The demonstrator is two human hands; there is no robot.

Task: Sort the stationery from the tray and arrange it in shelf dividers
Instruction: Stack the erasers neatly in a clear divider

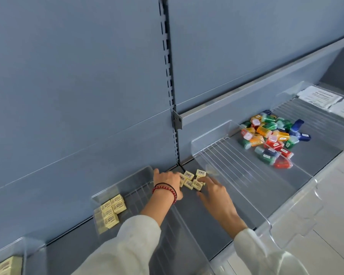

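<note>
Several small pale yellow erasers with barcode labels lie loose at the back of the grey shelf, between two clear dividers. My left hand, with a red bead bracelet on its wrist, rests at the left side of that cluster, fingers bent over the erasers; whether it grips one is hidden. My right hand reaches in from the right, fingers extended and touching the erasers. One compartment to the left, a neat stack of the same erasers stands against a clear divider.
A pile of coloured plastic sharpeners fills the compartment to the right, behind another clear divider. Papers lie further right. More yellow erasers show at the bottom left. A slotted upright runs up the blue back panel.
</note>
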